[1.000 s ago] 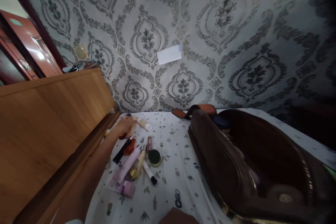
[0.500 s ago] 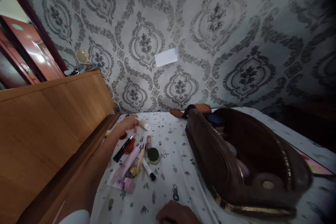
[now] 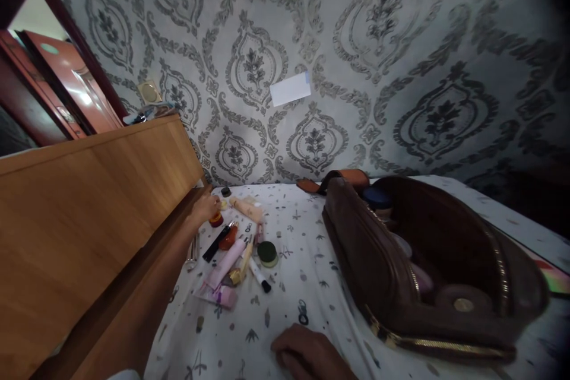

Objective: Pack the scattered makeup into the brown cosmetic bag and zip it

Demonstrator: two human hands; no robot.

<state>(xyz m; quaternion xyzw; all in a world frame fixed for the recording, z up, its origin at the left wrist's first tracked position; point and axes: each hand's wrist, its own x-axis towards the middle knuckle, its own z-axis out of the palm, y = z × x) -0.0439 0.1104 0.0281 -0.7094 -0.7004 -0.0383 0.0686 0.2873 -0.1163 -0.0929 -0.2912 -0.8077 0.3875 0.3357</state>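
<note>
On my feed, my left hand [image 3: 207,206] reaches to the far end of the patterned sheet [image 3: 285,303], its curled fingers right at the red jar [image 3: 216,221]. The jar sits by the wooden headboard [image 3: 111,190], beyond most of the scattered cosmetics, which I take to be why the arm runs so straight along the wood. From here I cannot tell whether those fingers grip the jar or only touch it. My right hand [image 3: 312,353] rests knuckles-up on the near sheet, fingers bent; its palm is hidden, so I can't tell if it's closed on anything. I read it as a prop while the other arm stretches.

Between them, the lilac tube [image 3: 226,263], black tube [image 3: 217,242] and black-tipped brush [image 3: 259,276] lie flat, probably because such slim shapes wouldn't stand easily. The green-lidded jar [image 3: 267,254] sits on its broad base. To the right, the brown handbag [image 3: 356,267] gapes unzipped, its sides seemingly stiff enough to hold the mouth apart around a blue-lidded container [image 3: 377,197].
</note>
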